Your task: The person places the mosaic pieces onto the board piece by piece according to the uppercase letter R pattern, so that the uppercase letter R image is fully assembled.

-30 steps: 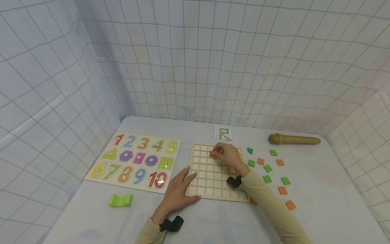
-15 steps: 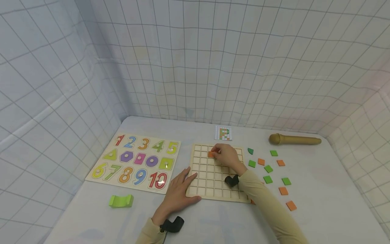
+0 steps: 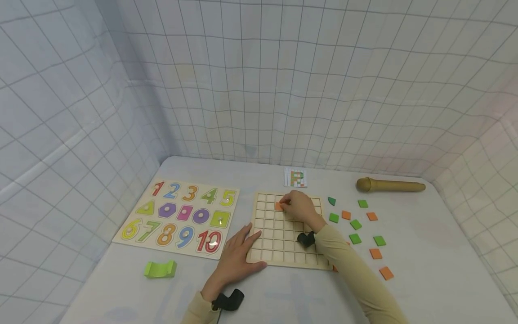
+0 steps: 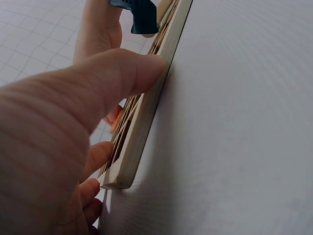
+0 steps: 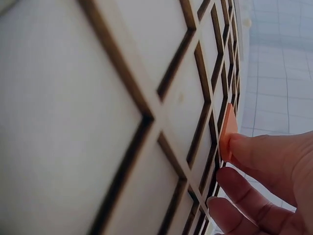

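Note:
A wooden grid board [image 3: 279, 245] with raised dividers lies before me. My right hand [image 3: 301, 208] is over its far half, thumb and fingertips at an orange square tile [image 3: 279, 206] that lies almost flat at a cell in the second row. The right wrist view shows the thumb [image 5: 249, 149] against this orange tile [image 5: 227, 132], which tilts a little over the dividers. My left hand [image 3: 236, 258] rests at the board's near left corner with fingers spread. In the left wrist view its thumb [image 4: 142, 71] lies along the board's front edge [image 4: 146, 117].
Several green tiles [image 3: 355, 238] and orange tiles [image 3: 375, 254] are scattered right of the board, with a dark green rounded piece [image 3: 332, 201]. A pattern card [image 3: 296, 177] and a brown microphone-shaped stick [image 3: 390, 185] lie behind. A number puzzle [image 3: 174, 246] and a green block [image 3: 160, 269] are on the left.
The orange tile has gone from tilted to nearly flat over its cell, and my right hand has shifted slightly left with it. My left hand has stayed on the board's corner.

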Demonstrator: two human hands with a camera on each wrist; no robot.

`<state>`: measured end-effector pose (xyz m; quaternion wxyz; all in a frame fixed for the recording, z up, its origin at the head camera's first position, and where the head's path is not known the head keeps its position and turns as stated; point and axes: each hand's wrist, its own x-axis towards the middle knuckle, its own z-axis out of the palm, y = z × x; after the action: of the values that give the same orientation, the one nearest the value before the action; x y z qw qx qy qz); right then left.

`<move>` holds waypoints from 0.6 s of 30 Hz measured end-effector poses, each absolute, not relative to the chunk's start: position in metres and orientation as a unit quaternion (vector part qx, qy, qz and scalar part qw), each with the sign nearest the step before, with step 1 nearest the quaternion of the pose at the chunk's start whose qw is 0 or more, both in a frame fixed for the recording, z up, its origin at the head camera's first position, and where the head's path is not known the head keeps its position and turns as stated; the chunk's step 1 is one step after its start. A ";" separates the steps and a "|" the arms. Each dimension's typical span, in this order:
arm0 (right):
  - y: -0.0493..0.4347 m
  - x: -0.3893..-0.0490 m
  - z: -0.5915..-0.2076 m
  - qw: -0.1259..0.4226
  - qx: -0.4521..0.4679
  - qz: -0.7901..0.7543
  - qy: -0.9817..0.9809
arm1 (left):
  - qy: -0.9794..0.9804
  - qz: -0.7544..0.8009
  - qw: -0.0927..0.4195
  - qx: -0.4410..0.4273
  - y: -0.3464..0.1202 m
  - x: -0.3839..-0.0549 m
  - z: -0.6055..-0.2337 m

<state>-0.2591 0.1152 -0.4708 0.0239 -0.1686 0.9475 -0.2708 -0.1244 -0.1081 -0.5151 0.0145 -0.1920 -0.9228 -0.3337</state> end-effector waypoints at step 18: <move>0.117 -0.258 -0.472 0.015 -0.185 -0.260 0.948 | -0.924 -0.330 0.016 -0.192 -0.108 -0.124 -0.515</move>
<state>-0.2576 0.1172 -0.4722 0.0154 -0.1850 0.9476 -0.2599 -0.1241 -0.1079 -0.5150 0.0159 -0.1921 -0.9239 -0.3305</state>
